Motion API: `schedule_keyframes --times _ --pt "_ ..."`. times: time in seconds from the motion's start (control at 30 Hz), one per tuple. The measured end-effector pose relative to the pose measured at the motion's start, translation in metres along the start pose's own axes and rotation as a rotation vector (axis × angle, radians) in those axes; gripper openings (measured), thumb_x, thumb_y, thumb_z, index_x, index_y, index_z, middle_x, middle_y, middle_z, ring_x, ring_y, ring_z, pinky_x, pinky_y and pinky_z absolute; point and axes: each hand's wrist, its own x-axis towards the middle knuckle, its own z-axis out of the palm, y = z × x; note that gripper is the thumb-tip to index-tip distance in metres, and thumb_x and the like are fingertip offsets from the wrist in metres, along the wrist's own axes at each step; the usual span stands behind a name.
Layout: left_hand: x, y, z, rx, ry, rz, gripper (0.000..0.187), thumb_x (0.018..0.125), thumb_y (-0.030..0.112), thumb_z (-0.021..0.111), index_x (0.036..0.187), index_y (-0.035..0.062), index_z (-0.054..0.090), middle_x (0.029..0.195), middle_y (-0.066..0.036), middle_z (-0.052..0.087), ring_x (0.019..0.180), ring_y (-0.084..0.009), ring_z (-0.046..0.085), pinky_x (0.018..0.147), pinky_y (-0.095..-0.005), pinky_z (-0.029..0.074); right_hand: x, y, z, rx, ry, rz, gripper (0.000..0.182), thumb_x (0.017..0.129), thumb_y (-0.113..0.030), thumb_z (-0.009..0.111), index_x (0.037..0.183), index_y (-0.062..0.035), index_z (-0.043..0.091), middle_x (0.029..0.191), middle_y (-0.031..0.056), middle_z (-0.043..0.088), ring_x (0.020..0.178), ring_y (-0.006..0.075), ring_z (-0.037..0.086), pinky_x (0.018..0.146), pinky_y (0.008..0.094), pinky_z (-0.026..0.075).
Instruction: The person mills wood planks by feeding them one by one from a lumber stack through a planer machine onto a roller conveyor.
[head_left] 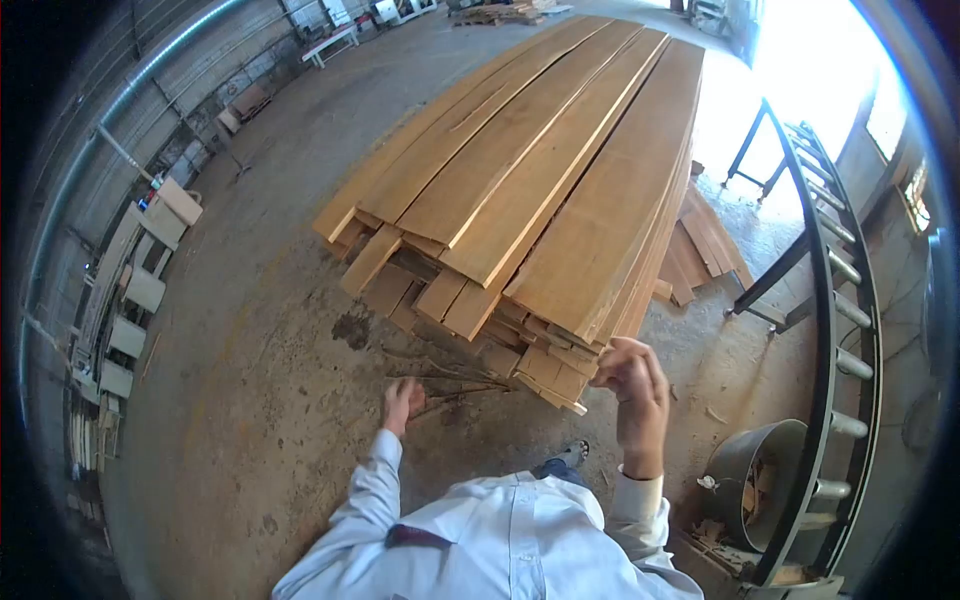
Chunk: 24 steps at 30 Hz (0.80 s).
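Note:
A tall stack of long brown wooden planks (560, 150) runs away from me, its stepped, uneven ends facing my body. My right hand (637, 390) is raised at the near right corner of the stack, its fingers bent and apart, with the fingertips right at the plank ends. Nothing shows in its grasp. Lower and to the left, my left hand (402, 404) hangs over the floor in front of the stack, its fingers loosely apart and holding nothing. It is slightly blurred.
A black metal roller frame (822, 260) stands on the right, beside a metal bucket (722, 470) holding wood scraps. Loose boards (700, 240) lie on the floor right of the stack. Thin wood strips (450, 383) lie near its front. Equipment with pale panels (128, 335) lines the left wall.

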Motion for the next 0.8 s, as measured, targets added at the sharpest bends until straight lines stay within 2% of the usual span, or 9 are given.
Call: schedule_keyframes --times 0.03,0.13,0.37,0.4,0.5,0.57,0.6,0.7,0.8 --pt "0.004 0.037 0.014 -0.002 -0.007 0.090 0.036 0.099 0.028 0.057 0.122 0.0010 0.055 0.107 -0.012 0.067 0.092 -0.0214 0.068 0.081 -0.0345 0.057 0.012 0.022 -0.008 -0.087 0.089 0.114 0.036 0.099 -0.032 0.056 0.116 -0.0004 0.060 0.095 0.0068 0.064 0.080 0.0144 0.063 0.077 0.0280 0.053" --pt "0.041 0.106 0.046 -0.011 -0.060 0.279 0.037 0.099 0.030 0.057 0.123 0.0021 0.056 0.111 -0.012 0.065 0.096 -0.0202 0.066 0.082 -0.0340 0.056 0.025 0.082 -0.033 -0.099 0.090 0.326 0.029 0.100 -0.025 0.055 0.115 -0.0012 0.061 0.096 0.0044 0.065 0.082 0.0111 0.063 0.076 0.0274 0.053" --pt "0.175 0.186 0.074 -0.053 0.040 0.447 0.041 0.097 0.033 0.060 0.124 0.0027 0.055 0.115 -0.010 0.061 0.101 -0.0201 0.062 0.087 -0.0332 0.053 0.066 0.136 -0.031 -0.333 0.047 0.349 0.030 0.098 -0.025 0.060 0.114 0.0004 0.062 0.094 0.0061 0.067 0.082 0.0112 0.063 0.075 0.0262 0.053" --pt "0.195 0.194 0.076 -0.002 0.061 0.485 0.043 0.097 0.034 0.059 0.125 0.0018 0.054 0.116 -0.011 0.061 0.103 -0.0215 0.061 0.088 -0.0341 0.053 0.074 0.144 -0.026 -0.451 0.061 0.267 0.029 0.096 -0.025 0.063 0.112 -0.0005 0.063 0.092 0.0082 0.069 0.078 0.0175 0.066 0.074 0.0283 0.053" --pt "0.255 0.215 0.077 0.241 0.098 0.583 0.048 0.098 0.036 0.057 0.127 -0.0006 0.050 0.121 -0.013 0.058 0.108 -0.0255 0.059 0.091 -0.0369 0.051 0.110 0.156 0.004 -0.919 -0.011 0.199 0.030 0.091 -0.025 0.067 0.112 -0.0026 0.063 0.104 0.0117 0.069 0.091 0.0266 0.066 0.081 0.0341 0.053" --pt "0.299 0.221 0.073 0.509 0.105 0.647 0.051 0.098 0.039 0.056 0.129 -0.0018 0.047 0.126 -0.015 0.056 0.112 -0.0277 0.057 0.092 -0.0386 0.049 0.138 0.173 0.019 -1.166 -0.085 -0.005 0.034 0.088 -0.027 0.070 0.112 -0.0041 0.064 0.116 0.0138 0.064 0.107 0.0304 0.060 0.092 0.0389 0.049" --pt "0.318 0.216 0.078 0.394 0.115 0.647 0.050 0.098 0.039 0.056 0.125 -0.0021 0.050 0.124 -0.016 0.057 0.111 -0.0293 0.057 0.092 -0.0394 0.049 0.157 0.183 0.023 -1.295 -0.116 -0.112 0.036 0.086 -0.028 0.072 0.113 -0.0048 0.065 0.123 0.0149 0.062 0.115 0.0323 0.057 0.098 0.0413 0.047" --pt "0.356 0.197 0.087 0.140 0.202 0.705 0.046 0.096 0.039 0.058 0.114 -0.0035 0.057 0.113 -0.020 0.062 0.106 -0.0322 0.059 0.089 -0.0413 0.047 0.212 0.229 0.038 -1.309 -0.128 -0.211 0.051 0.081 -0.034 0.075 0.121 -0.0058 0.060 0.141 0.0182 0.048 0.133 0.0366 0.040 0.112 0.0468 0.033" --pt "0.333 0.214 0.080 0.492 0.254 0.735 0.047 0.095 0.039 0.059 0.113 -0.0047 0.057 0.111 -0.026 0.062 0.103 -0.0387 0.059 0.089 -0.0451 0.047 0.246 0.244 0.067 -1.449 -0.135 -0.214 0.074 0.081 -0.046 0.072 0.136 -0.0037 0.048 0.149 0.0227 0.035 0.142 0.0391 0.025 0.118 0.0474 0.022"
